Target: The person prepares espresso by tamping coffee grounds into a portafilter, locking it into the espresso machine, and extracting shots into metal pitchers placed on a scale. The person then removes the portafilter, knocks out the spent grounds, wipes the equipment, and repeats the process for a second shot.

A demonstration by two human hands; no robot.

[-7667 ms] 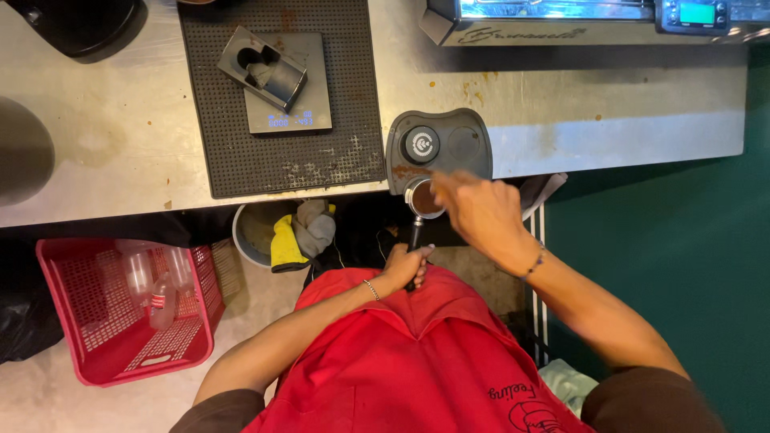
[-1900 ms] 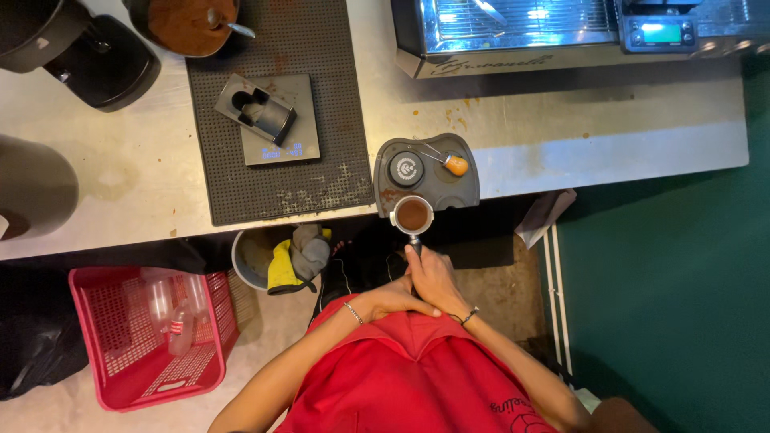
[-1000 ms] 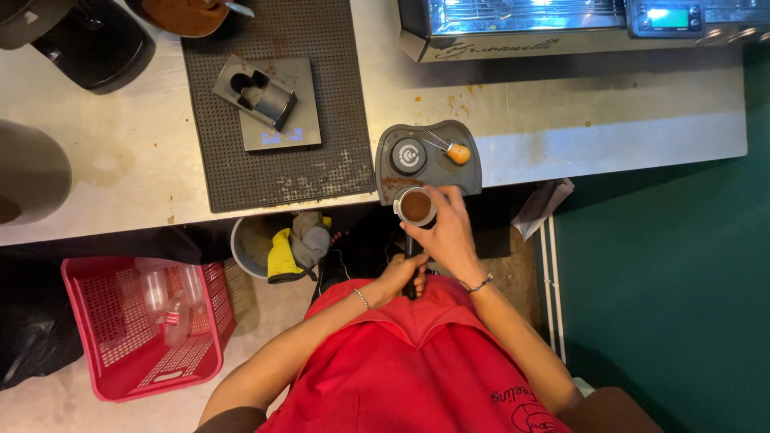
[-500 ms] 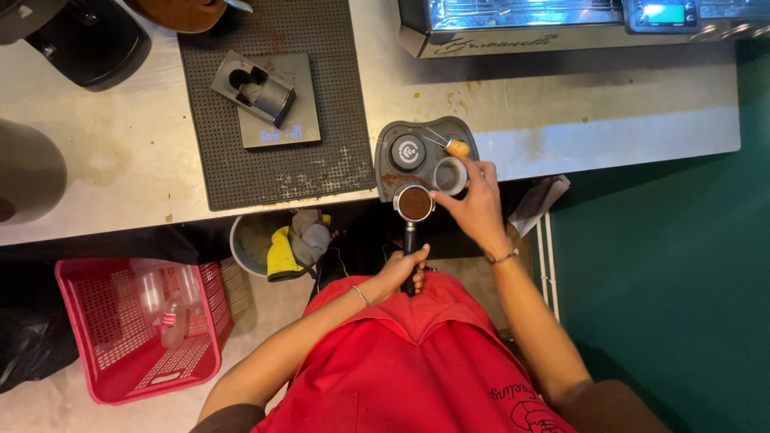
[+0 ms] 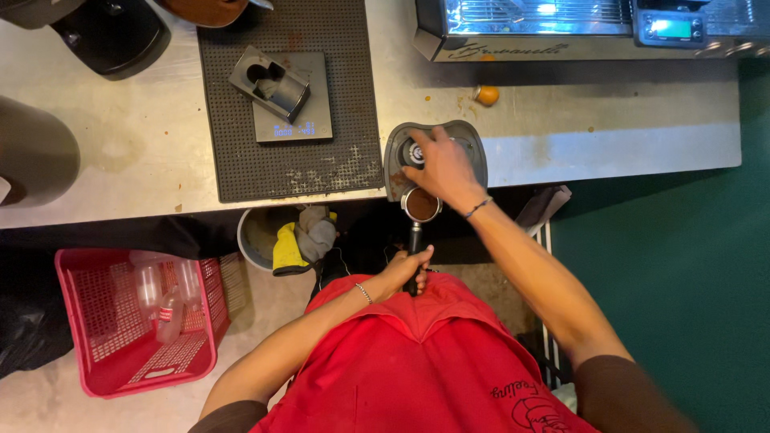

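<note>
My left hand [image 5: 407,270] grips the black handle of a portafilter [image 5: 421,206], whose round basket of brown coffee grounds sits at the counter's front edge. My right hand [image 5: 443,166] reaches over the grey tamping mat [image 5: 475,144] just behind the basket. Its thumb and fingers close around a round metal tamper [image 5: 413,151] standing on that mat. A small orange-topped piece [image 5: 485,95] lies on the steel counter behind the mat, apart from both hands.
A black rubber mat [image 5: 353,96] carries a small scale with a grey holder [image 5: 273,84]. An espresso machine [image 5: 545,28] stands at the back right, a black grinder base [image 5: 104,36] at the back left. Below the counter are a red basket [image 5: 88,353] with bottles and a bucket of cloths [image 5: 297,236].
My right hand has moved left from the mat's right side onto the round tamper. The orange-topped piece has left the mat and now lies farther back on the counter. My left hand holds still.
</note>
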